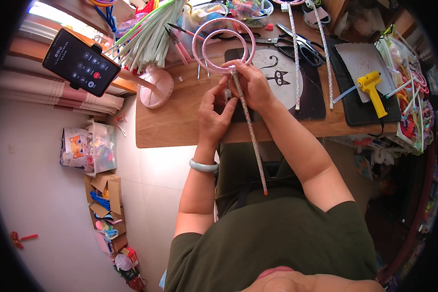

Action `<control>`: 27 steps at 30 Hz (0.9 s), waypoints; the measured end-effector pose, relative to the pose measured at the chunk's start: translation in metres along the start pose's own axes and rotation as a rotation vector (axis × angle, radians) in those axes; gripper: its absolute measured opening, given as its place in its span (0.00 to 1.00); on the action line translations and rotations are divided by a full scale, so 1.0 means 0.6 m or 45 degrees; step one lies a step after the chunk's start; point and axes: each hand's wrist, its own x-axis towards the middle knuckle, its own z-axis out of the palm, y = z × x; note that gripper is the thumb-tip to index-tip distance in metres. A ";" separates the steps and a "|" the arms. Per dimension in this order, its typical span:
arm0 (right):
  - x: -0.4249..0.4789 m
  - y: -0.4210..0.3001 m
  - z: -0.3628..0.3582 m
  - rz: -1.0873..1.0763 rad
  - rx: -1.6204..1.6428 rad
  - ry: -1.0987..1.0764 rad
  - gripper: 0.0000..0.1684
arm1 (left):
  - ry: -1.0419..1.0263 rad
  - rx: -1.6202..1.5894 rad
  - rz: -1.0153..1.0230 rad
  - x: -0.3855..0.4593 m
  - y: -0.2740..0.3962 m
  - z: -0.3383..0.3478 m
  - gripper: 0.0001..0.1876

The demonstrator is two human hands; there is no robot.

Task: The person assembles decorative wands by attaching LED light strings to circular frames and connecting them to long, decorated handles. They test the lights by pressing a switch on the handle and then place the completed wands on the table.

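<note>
A pair of pink wrapped rings (195, 47), one inside the other, joins a patterned stick (251, 131) at a whitish joint (233, 69). My right hand (254, 85) pinches this joint with thumb and fingers. From there the stick slants down over the table edge to an orange tip above my lap. Just left of the stick, my left hand (214, 111) has its fingers curled around a small whitish piece (228, 94), partly hidden by the fingers. Below both hands lies a dark mat (310, 98) with a cat picture.
Two similar sticks (297, 80) lie right of my hands, near scissors (308, 45). A yellow glue gun (370, 87) rests on a black pad (354, 113). Left stand a phone (81, 62) on a pink-based holder (157, 89) and a bundle of pale strips (149, 47).
</note>
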 end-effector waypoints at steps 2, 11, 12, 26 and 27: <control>-0.002 0.004 -0.001 0.001 0.021 -0.009 0.19 | -0.001 0.052 0.052 0.002 0.003 -0.005 0.18; -0.028 -0.010 0.044 -0.080 0.038 0.002 0.16 | -0.053 -0.591 0.008 0.042 0.061 0.014 0.17; -0.030 -0.012 0.061 -0.096 0.013 0.004 0.17 | -0.040 -0.576 0.055 0.044 0.063 0.006 0.16; -0.148 -0.048 0.136 -0.334 -0.493 0.078 0.30 | -0.220 -0.102 0.313 -0.009 0.164 -0.030 0.13; -0.162 -0.042 0.134 -0.307 -0.414 0.059 0.31 | -0.255 -0.112 0.324 -0.022 0.166 -0.035 0.13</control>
